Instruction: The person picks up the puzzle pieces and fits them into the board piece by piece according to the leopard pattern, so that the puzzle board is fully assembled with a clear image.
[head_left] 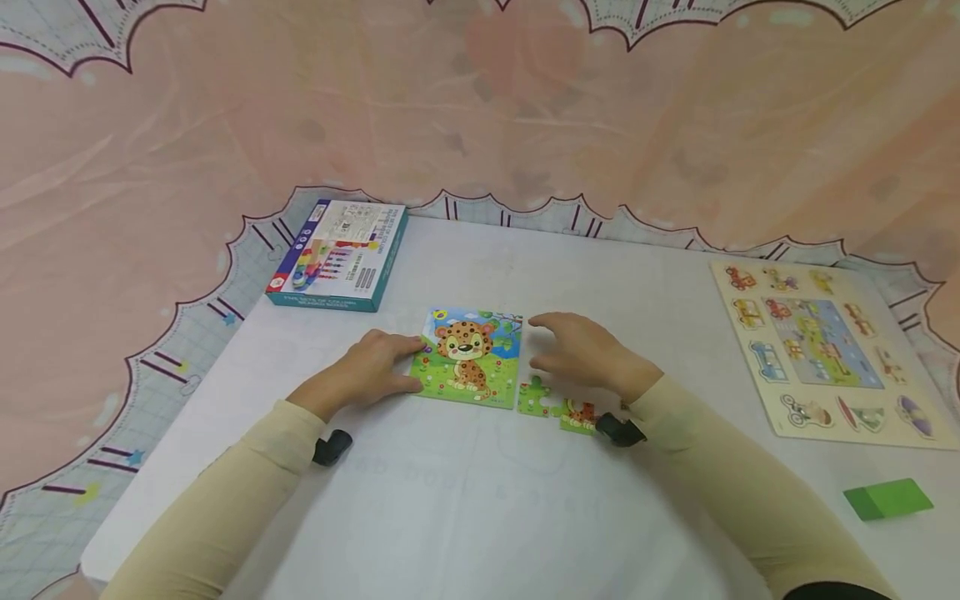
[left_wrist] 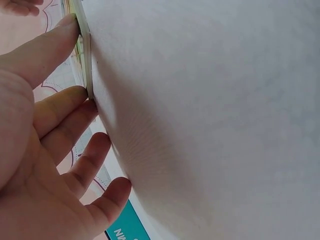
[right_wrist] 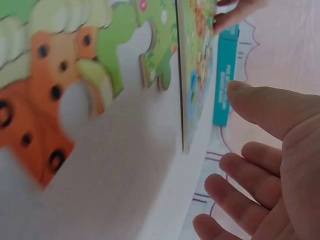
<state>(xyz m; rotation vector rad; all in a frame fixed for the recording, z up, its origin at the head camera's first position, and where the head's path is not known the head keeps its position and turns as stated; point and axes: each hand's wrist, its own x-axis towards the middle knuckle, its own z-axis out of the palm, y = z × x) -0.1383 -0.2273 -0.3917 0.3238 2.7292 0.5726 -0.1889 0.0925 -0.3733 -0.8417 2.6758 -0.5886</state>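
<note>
A square leopard picture board (head_left: 468, 358) lies flat on the white table. My left hand (head_left: 367, 371) is at its left side, thumb and index fingertips touching the edge; the left wrist view shows that hand (left_wrist: 55, 120) with its other fingers spread loosely. My right hand (head_left: 581, 350) is just off the board's right side, thumb and fingers apart and holding nothing; the same hand (right_wrist: 265, 155) appears in the right wrist view. Below it lie a green jigsaw piece (head_left: 533, 398) and an orange spotted jigsaw piece (head_left: 577, 415), partly hidden by the wrist camera in the head view.
A white and teal box (head_left: 341, 254) lies at the back left of the table (head_left: 465, 517). On the right is a wooden vehicle puzzle board (head_left: 825, 350), with a green block (head_left: 888, 498) nearer me. A patterned curtain (head_left: 375, 108) hangs behind.
</note>
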